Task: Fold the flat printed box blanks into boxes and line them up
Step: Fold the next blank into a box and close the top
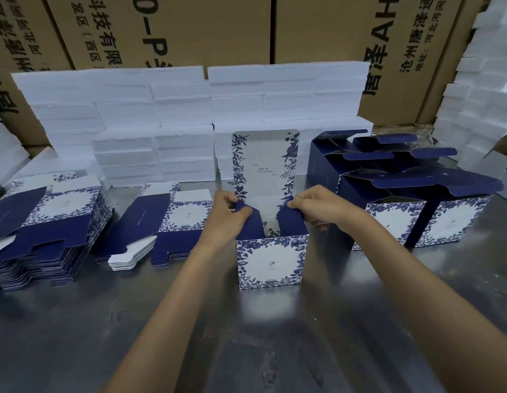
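A blue-and-white floral box (270, 260) stands upright on the metal table (76, 321) in front of me, its printed lid flap (265, 163) raised at the back. My left hand (226, 212) pinches the box's left navy side flap. My right hand (317, 207) pinches the right navy side flap. Both flaps lean inward over the open top. Two stacks of flat printed blanks lie to the left, the larger (45, 231) at the far left, the smaller (164, 222) near the box. Several folded boxes (417, 199) with open lids stand in rows at the right.
White foam blocks (150, 123) are stacked along the back of the table, more (485, 95) at the far right. Big brown cartons (190, 26) form a wall behind them. The table surface near me is bare metal.
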Available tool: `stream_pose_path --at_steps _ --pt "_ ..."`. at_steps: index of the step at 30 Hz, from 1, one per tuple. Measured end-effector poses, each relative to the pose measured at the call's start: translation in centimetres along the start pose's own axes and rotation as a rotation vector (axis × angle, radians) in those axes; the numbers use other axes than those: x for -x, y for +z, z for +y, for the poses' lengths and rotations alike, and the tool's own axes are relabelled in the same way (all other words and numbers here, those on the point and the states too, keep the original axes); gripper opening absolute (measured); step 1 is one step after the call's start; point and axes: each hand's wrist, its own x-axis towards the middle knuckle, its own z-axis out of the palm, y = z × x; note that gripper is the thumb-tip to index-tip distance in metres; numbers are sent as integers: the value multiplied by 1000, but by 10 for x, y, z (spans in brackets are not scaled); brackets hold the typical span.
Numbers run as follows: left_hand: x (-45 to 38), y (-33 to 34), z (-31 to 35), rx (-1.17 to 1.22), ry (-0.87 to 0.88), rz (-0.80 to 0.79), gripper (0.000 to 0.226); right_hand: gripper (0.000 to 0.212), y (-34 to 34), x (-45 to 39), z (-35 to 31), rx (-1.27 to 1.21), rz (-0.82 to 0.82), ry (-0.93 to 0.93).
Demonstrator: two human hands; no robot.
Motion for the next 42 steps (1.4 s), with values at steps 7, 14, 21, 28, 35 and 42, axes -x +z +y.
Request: stream_pose_path --at_steps 7,14,21,28,35,42 --pt "6 -1 4 171 11 -9 49 24 5 -2 11 -195 214 -136" --pt "15 2 -9 250 28 112 20 37 12 5 20 -372 234 -184" --pt "14 -5 0 189 -29 63 7 20 6 8 2 -153 203 -179" --pt "-7 19 36 -311 15 -56 19 10 31 -15 -26 -25 184 -78" --pt "-7 26 28 -329 14 -37 18 21 44 -17 -17 -171 226 -68" --pt "-6 20 15 -231 -26 59 17 25 45 -8 -20 36 281 -18"
